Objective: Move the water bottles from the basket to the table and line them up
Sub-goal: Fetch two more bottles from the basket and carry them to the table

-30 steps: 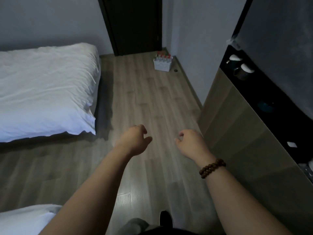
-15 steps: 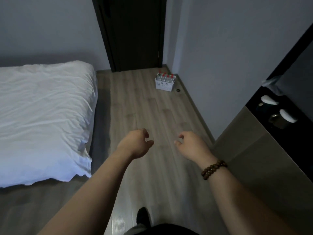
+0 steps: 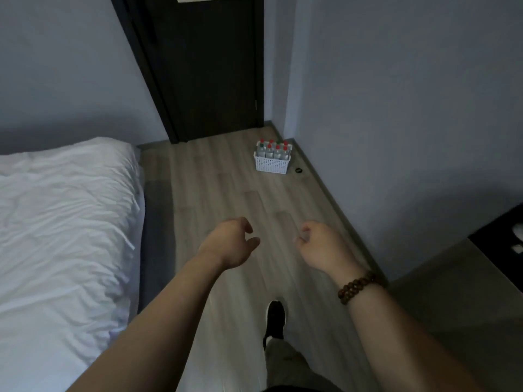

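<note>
A white plastic basket stands on the wooden floor in the far corner, by the dark door and the right wall. Several clear water bottles with red and green caps stand upright inside it. My left hand and my right hand are held out in front of me over the floor, well short of the basket. Both have loosely curled fingers and hold nothing. A bead bracelet sits on my right wrist.
A bed with white bedding fills the left side. A dark counter top on a wooden cabinet shows at the right edge. A small black object lies on the floor beside the basket. My black shoe is stepping forward.
The view has tilted up and moved forward, so the basket looks nearer and lower in the picture. The counter has slid out to the right edge. Both hands keep their pose.
</note>
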`<state>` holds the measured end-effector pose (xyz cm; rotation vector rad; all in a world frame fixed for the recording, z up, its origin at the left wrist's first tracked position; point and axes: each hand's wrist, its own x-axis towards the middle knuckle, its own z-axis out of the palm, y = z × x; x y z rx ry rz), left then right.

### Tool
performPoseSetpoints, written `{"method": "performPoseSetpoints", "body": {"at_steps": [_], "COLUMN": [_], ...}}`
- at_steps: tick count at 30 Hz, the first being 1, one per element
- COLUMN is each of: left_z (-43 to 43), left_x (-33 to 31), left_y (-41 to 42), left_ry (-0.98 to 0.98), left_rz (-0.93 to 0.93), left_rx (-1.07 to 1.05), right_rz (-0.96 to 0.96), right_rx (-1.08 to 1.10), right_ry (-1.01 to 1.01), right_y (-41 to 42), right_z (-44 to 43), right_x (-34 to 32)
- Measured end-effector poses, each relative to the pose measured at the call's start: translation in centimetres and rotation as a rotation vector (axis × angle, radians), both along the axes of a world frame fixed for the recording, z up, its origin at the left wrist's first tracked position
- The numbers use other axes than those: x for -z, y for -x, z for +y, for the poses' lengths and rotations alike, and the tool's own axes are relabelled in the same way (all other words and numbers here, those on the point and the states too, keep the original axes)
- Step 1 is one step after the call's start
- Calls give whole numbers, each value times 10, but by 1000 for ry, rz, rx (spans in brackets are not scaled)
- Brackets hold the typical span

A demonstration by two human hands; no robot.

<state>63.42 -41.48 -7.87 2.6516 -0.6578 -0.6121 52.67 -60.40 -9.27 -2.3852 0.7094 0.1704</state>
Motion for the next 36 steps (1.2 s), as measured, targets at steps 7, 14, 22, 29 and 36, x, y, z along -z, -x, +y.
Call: {"method": "performPoseSetpoints", "body": {"at_steps": [7,14,22,29,36], "left_z": [-74,-131,-198,-255,-322], "left_x": [-17,-19,19,35,65], "left_y": [-165,-305,-487,-654,-781], "left_ry": [-28,8,8,-37,-47], "left_rz": [-6,10,41,57,127], "left_rx": [-36,-71,-35,53,85], "right_rz": [0,23,26,61,113], "right_rx": [-39,-55,-18,21,61], "right_ry": [-5,14,12,-7,-30], "right_y": [-179,-323,-488,-633,-747], "right_z": [-81,-137,-194,-245,-312], "right_x": [-11,-18,4,6,42]}}
